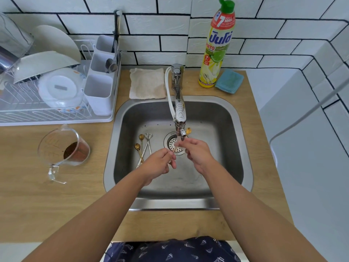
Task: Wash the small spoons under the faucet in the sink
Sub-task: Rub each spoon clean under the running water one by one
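Water runs from the faucet (179,112) into the steel sink (222,118). My left hand (159,162) pinches the thin handle of a small gold spoon (175,149) and holds it up into the stream. My right hand (196,151) has its fingers curled round the spoon's bowl end, just under the spout. Several small gold and silver spoons (144,146) lie on the sink floor to the left of the drain (174,144). Another gold spoon (188,131) shows behind the spout.
A dish rack (56,95) with plates and a white cutlery holder (100,82) stands at the left. A glass measuring jug (63,148) with brown grounds sits on the wooden counter. A folded cloth (147,83), a dish soap bottle (217,46) and a blue sponge (229,81) lie behind the sink.
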`<action>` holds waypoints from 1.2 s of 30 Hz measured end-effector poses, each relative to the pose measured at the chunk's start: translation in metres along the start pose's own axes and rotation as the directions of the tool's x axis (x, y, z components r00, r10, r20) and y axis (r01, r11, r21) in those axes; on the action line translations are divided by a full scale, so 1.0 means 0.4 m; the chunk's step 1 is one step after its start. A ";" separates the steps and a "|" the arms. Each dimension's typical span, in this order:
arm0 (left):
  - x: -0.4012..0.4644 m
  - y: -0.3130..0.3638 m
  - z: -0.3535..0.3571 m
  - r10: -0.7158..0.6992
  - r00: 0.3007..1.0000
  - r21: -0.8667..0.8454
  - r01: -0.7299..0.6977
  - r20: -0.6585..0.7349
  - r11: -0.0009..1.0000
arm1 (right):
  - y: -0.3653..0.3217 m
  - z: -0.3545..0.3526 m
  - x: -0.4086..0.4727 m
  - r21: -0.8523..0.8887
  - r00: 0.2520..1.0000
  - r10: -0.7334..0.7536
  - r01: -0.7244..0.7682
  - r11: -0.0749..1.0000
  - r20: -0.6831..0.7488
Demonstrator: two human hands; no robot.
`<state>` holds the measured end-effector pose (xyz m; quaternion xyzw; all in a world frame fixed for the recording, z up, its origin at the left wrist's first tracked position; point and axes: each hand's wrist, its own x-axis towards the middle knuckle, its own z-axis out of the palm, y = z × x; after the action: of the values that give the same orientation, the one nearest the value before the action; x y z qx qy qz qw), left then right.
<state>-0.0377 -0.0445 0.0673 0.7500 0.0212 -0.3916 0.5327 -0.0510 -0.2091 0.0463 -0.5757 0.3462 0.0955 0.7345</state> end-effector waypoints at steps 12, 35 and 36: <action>0.006 -0.003 -0.003 -0.021 1.000 0.019 0.021 -0.006 1.000 | 0.041 0.005 -0.020 -0.096 0.991 0.039 -0.027 0.995 0.129; -0.008 0.011 -0.005 -0.134 0.986 -0.072 0.141 0.101 0.987 | 0.010 0.010 -0.001 0.135 0.998 0.056 -0.057 0.989 0.008; -0.009 0.009 -0.008 -0.125 0.986 -0.057 0.132 0.107 0.990 | 0.011 0.009 0.001 0.152 0.998 0.056 -0.052 0.987 -0.021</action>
<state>-0.0368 -0.0422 0.0727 0.7084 0.0543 -0.4626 0.5303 -0.0515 -0.2047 0.0430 -0.5098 0.3772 0.0814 0.7688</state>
